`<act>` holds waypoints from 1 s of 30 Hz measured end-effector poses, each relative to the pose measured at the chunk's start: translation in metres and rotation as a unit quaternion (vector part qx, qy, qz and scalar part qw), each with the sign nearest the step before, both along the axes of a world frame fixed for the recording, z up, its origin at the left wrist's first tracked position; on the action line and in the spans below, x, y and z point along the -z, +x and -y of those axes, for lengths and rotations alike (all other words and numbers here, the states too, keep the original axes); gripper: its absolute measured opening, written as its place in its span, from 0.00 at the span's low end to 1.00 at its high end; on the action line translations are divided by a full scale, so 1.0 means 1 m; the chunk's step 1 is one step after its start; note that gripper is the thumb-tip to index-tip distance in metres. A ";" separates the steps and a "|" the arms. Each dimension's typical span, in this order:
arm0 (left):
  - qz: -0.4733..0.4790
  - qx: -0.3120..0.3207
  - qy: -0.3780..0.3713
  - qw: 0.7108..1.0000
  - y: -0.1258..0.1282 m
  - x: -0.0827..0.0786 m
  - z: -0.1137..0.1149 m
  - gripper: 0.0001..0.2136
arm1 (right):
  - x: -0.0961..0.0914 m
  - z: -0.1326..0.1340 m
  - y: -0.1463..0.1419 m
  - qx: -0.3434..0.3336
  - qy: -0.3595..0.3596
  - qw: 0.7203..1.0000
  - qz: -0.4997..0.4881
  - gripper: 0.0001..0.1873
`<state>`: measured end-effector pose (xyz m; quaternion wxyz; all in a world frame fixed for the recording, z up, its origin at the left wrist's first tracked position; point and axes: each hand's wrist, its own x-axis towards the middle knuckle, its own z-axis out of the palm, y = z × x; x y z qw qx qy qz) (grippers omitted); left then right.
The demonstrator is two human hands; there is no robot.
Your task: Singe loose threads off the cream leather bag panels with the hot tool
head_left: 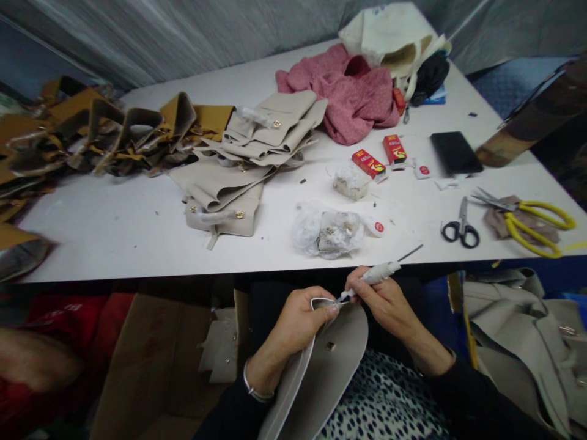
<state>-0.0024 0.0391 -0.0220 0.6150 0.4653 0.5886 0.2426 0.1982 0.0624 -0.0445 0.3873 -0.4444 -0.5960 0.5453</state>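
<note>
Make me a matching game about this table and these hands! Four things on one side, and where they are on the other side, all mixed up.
Things:
1. white-handled tool
2. yellow-handled scissors
3. beige bag piece
4. pink cloth

Places:
A. gripped by the left hand
B. beside a cream bag
C. held in the right hand
D. lying partly on a brown scrap

Right pairs: 1-C, 2-D, 3-A, 4-B.
</note>
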 end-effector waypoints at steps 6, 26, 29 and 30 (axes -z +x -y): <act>0.037 -0.015 -0.029 0.999 0.000 0.005 -0.002 0.08 | 0.000 -0.009 0.003 -0.054 0.026 0.998 -0.021 0.23; 0.108 -0.158 -0.051 0.980 -0.022 0.009 -0.003 0.11 | -0.005 -0.033 0.000 0.253 0.123 0.960 0.008 0.14; 0.144 -0.234 -0.073 0.959 -0.032 0.009 -0.003 0.13 | -0.004 -0.042 -0.003 0.233 0.195 0.951 0.061 0.12; 0.154 -0.249 -0.082 0.953 -0.034 0.009 -0.003 0.13 | -0.003 -0.044 -0.004 0.221 0.215 0.948 0.073 0.11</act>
